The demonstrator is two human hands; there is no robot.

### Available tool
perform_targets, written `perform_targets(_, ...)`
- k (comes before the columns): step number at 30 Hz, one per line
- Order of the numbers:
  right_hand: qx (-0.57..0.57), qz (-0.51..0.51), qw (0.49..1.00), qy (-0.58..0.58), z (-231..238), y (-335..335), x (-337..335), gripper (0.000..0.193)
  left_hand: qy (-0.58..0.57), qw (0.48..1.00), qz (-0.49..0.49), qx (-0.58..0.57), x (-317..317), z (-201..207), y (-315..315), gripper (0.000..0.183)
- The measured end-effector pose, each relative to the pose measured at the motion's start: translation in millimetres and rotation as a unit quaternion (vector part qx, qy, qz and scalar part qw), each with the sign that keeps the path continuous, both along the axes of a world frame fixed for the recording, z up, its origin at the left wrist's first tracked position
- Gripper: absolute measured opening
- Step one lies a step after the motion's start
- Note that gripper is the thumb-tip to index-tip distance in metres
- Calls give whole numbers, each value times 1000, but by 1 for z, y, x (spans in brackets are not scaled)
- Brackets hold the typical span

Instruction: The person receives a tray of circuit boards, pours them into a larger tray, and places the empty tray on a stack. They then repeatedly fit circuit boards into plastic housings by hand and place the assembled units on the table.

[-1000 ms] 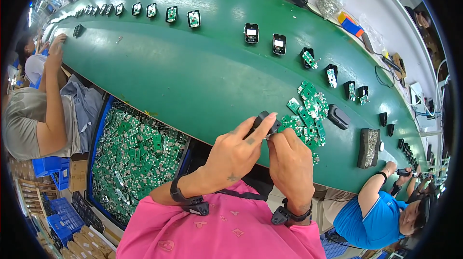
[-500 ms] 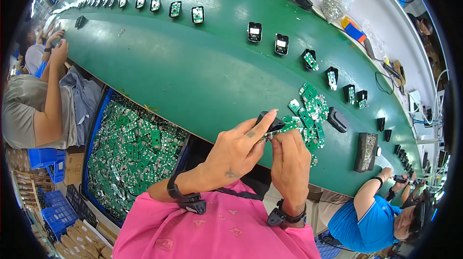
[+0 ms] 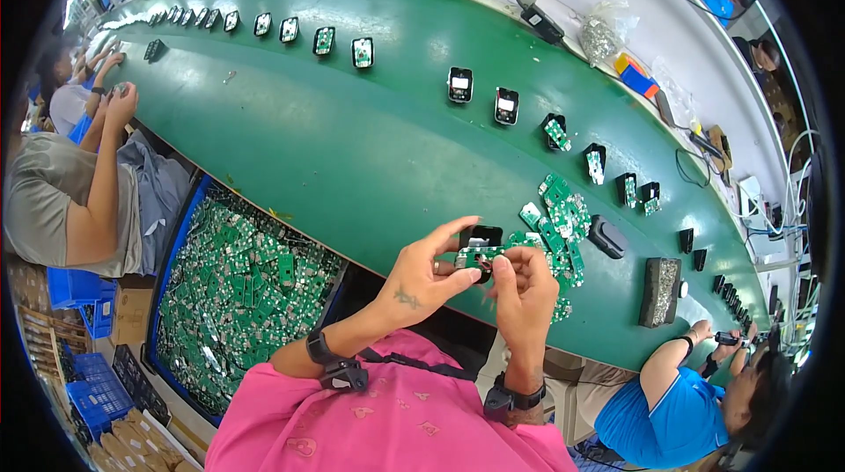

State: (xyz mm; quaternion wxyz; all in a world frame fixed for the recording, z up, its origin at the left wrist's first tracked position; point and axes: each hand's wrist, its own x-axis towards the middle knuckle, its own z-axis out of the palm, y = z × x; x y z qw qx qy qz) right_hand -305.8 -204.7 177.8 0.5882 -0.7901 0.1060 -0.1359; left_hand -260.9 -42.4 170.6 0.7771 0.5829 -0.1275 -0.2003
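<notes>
Near the table's front edge, my left hand [image 3: 414,277] grips a small black housing [image 3: 483,235] between thumb and fingers. Across the housing's lower part lies a green circuit board [image 3: 471,255], with small parts showing on it. My right hand [image 3: 525,296] pinches the right side of this board with thumb and fingers; whether it also touches the housing cannot be told. Just beyond my right hand is a loose pile of green circuit boards [image 3: 563,217], and a closed dark case [image 3: 607,236] lies at its right.
A curved row of black housings [image 3: 363,52], several with boards in them, runs along the green table [image 3: 352,138]. A blue-rimmed bin [image 3: 176,252] full of boards stands at left. A black foam block [image 3: 660,292] is at right. Co-workers sit on both sides.
The housing and board have turned in my hands, so the housing's opening and the board's face now show. My right hand has opened out from a knuckles-up pose to a thumb-up pinch.
</notes>
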Motion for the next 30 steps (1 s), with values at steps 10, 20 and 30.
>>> perform_targets(10, 6, 51, 998, -45, -14, -4, -3, 11, -6, 1000, -25, -16, 10, -14, 2, 69)
perform_targets(20, 41, 35, 995, -78, -36, 7, -5, 15, -231, 956, 80, 161, 1, -15, -8, 67)
perform_targets(30, -106, 114, 987, -36, 7, -12, -7, 25, -242, 958, 40, 152, 3, -10, -5, 55)
